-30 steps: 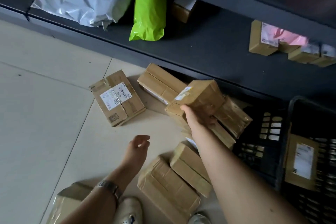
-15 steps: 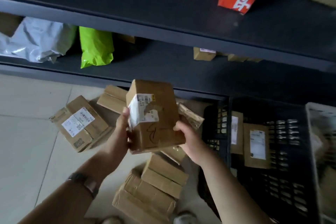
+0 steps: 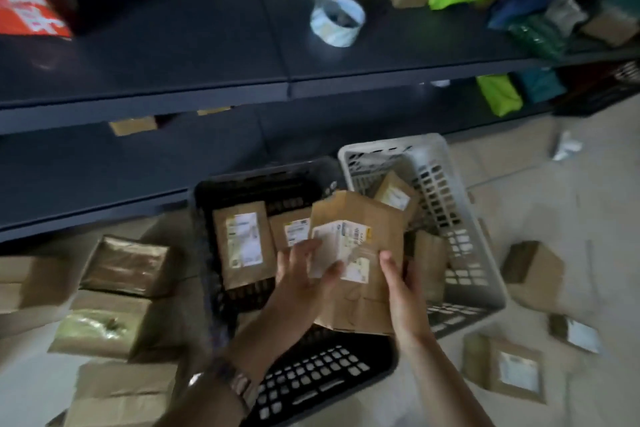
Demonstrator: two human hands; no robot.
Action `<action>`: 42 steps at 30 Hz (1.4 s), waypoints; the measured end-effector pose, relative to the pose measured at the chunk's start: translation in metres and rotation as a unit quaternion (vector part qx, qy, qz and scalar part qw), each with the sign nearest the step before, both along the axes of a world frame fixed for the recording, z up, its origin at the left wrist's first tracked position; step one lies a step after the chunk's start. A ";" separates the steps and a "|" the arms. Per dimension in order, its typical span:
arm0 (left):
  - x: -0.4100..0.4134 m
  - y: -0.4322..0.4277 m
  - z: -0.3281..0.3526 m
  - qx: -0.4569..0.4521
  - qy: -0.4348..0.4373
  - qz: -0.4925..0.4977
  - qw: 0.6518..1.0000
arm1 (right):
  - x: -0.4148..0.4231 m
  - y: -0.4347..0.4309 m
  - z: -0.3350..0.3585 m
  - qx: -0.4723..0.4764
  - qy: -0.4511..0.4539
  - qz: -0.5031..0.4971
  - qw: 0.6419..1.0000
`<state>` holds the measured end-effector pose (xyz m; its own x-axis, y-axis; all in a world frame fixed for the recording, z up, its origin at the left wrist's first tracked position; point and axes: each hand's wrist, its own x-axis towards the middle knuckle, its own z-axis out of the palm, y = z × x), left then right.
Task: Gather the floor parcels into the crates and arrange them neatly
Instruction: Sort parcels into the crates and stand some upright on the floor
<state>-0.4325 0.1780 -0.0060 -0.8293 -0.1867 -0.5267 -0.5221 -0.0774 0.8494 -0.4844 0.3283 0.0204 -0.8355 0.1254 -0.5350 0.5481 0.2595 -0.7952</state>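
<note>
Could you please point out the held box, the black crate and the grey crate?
held box [image 3: 363,211], head view, bare cardboard above its label.
black crate [image 3: 311,371], head view, its near latticed wall.
grey crate [image 3: 450,218], head view, its right latticed wall.

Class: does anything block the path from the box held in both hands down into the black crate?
Nothing visible does. The box is held over the black crate, whose near floor lies open; two parcels stand only at its far end.
</note>
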 end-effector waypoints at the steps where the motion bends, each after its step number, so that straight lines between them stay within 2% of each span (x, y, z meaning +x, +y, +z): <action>1: -0.019 0.026 -0.001 0.017 0.001 -0.017 1.000 | -0.015 0.028 0.003 0.016 0.011 -0.017 1.000; 5: -0.091 0.122 -0.011 0.051 -0.025 -0.054 0.997 | -0.069 0.120 -0.004 0.087 0.018 -0.049 0.995; 9: -0.135 0.176 -0.032 -0.009 -0.020 -0.091 0.996 | -0.105 0.166 -0.036 0.075 0.000 -0.061 0.995; 13: -0.147 0.188 -0.048 -0.034 0.000 -0.099 0.995 | -0.119 0.181 -0.062 0.001 -0.037 -0.040 0.999; 16: -0.146 0.180 -0.059 -0.061 -0.049 -0.072 0.994 | -0.113 0.185 -0.069 -0.062 -0.038 -0.017 0.997; 18: -0.146 0.168 -0.060 -0.078 -0.072 -0.040 0.994 | -0.105 0.182 -0.057 -0.051 -0.038 -0.005 0.998; 21: -0.145 0.146 -0.044 -0.094 -0.060 -0.027 0.993 | -0.094 0.176 -0.038 -0.020 -0.032 0.040 0.998; 25: -0.133 0.107 -0.015 -0.127 -0.014 -0.030 0.991 | -0.090 0.139 -0.008 0.024 -0.008 0.112 0.993; 27: -0.125 0.079 0.006 -0.142 0.007 -0.017 0.990 | -0.090 0.111 0.010 0.096 0.036 0.185 0.977; 29: -0.110 0.043 0.026 -0.170 0.029 -0.016 0.985 | -0.092 0.080 0.028 0.127 0.074 0.251 0.957; 35: -0.022 -0.080 0.108 -0.273 0.021 0.008 0.962 | -0.064 -0.026 0.100 0.098 0.126 0.367 0.917; 42: 0.113 -0.210 0.247 -0.310 0.036 0.129 0.941 | 0.029 -0.171 0.221 0.046 0.193 0.461 0.865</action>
<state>-0.3191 -0.0318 0.2410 -0.7439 -0.6396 -0.1939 -0.4926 0.3287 0.8058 -0.4553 0.1571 0.2418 -0.7172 -0.6624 -0.2162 -0.2282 0.5165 -0.8253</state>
